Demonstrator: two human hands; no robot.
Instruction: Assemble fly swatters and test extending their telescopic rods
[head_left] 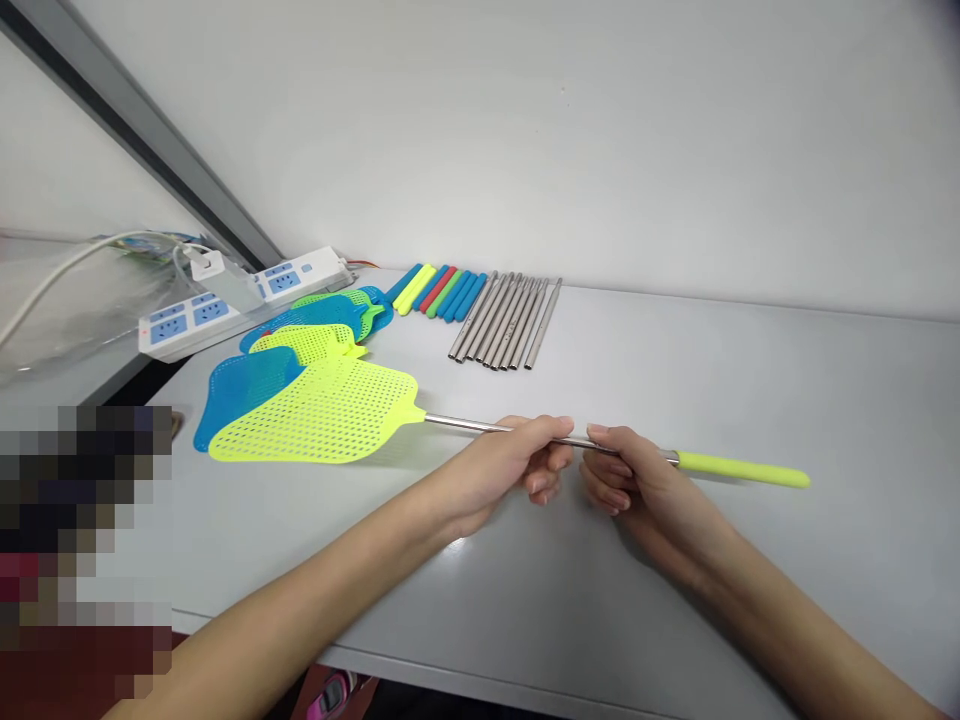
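A fly swatter (322,410) with a yellow-green mesh head, a thin metal rod and a yellow-green grip stretches across the front of the table. My left hand (517,460) is closed around the rod toward the head, thumb along the top. Close beside it, my right hand (630,470) grips the same rod just short of the handle sleeve (742,469). Behind the swatter lie loose blue, yellow and green mesh heads (251,385), partly overlapping. Past my hands is a row of metal tubes (506,320), with coloured handle sleeves (442,292) to their left.
A white power strip (225,305) with a plugged-in charger and white cable lies at the back left, near a clear plastic bag (82,300). The wall borders the grey table (750,380) behind. A pixelated area covers the lower left.
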